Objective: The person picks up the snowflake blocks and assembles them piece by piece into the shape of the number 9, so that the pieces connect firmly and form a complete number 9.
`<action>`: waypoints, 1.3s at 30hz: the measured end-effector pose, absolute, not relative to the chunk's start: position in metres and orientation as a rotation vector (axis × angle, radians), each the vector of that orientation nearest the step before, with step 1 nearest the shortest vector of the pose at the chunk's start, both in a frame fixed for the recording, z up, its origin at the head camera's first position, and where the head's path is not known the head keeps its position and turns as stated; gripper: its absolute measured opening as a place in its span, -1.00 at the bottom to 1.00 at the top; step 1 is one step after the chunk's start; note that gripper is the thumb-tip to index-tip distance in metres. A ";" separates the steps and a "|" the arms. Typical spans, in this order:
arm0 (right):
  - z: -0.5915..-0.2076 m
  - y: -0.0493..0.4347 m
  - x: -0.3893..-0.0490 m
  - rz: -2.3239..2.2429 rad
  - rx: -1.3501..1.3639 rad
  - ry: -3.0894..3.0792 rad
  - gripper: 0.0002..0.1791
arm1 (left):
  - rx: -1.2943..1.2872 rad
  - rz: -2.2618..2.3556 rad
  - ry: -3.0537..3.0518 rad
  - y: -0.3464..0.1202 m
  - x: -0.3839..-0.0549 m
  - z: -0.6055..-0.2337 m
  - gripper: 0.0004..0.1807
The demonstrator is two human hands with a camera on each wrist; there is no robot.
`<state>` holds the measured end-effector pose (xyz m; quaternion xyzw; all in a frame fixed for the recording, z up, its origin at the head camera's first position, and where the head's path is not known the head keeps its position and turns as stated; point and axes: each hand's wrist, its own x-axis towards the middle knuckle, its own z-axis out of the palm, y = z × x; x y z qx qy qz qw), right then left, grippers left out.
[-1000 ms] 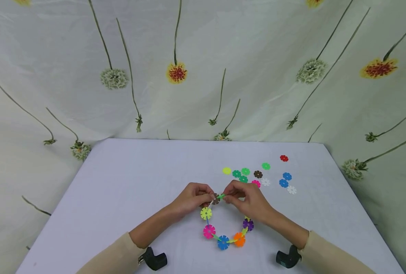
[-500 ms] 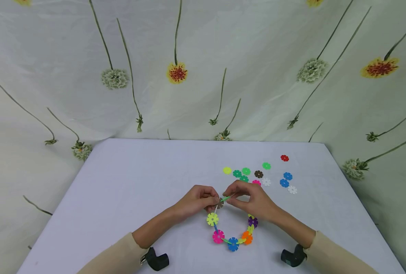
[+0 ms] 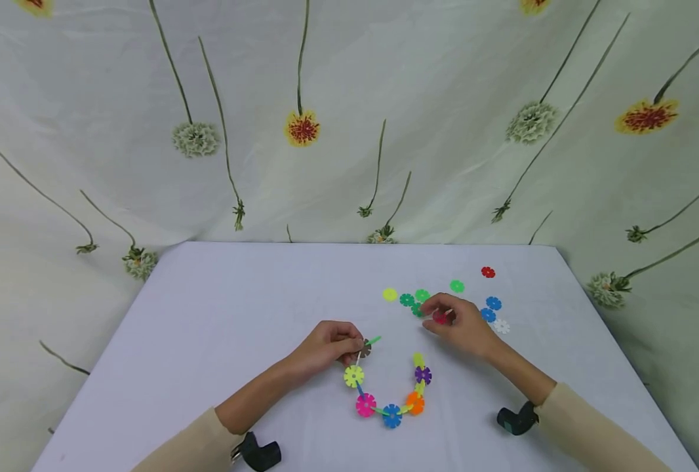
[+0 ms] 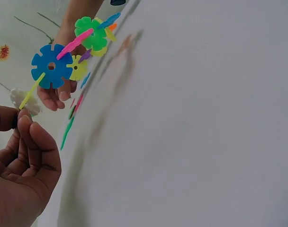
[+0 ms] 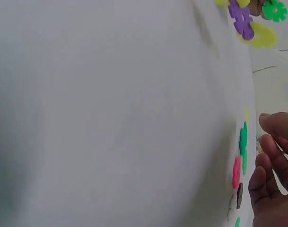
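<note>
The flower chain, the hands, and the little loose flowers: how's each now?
Flower chain: joined, ends apart
Left hand: pinching the chain's brown flower
Right hand: nothing visibly held
Pink flower: loose
Red flower: loose
Yellow flower: loose
Blue flowers: loose
Green flowers: loose
White flower: loose

Past the far edge of the pale tabletop [image 3: 225, 295], I see a creased whitish backdrop [image 3: 444, 72] printed with flowers [image 3: 196, 139] heads-down on thin stems [image 3: 302, 56]: a yellow-and-red bloom [image 3: 303, 128] ahead of me, a similar one [image 3: 647, 117] farther right, a fluffy white blossom [image 3: 532, 122] between them.
</note>
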<state>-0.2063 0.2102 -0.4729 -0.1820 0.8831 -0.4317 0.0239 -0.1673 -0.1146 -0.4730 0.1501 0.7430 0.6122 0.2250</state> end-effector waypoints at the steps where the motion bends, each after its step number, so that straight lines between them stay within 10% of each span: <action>1: -0.475 0.213 -0.208 -1.309 -0.546 2.762 -0.70 | 0.417 1.693 2.047 -0.116 -0.167 -0.473 -0.77; 20: -0.482 0.226 -0.220 -0.970 -0.442 2.976 -0.70 | 0.401 1.705 2.038 -0.121 -0.165 -0.473 -0.76; 39: -0.467 0.193 -0.205 -1.552 -0.471 2.450 -0.70 | 0.399 1.706 2.040 -0.120 -0.166 -0.475 -0.76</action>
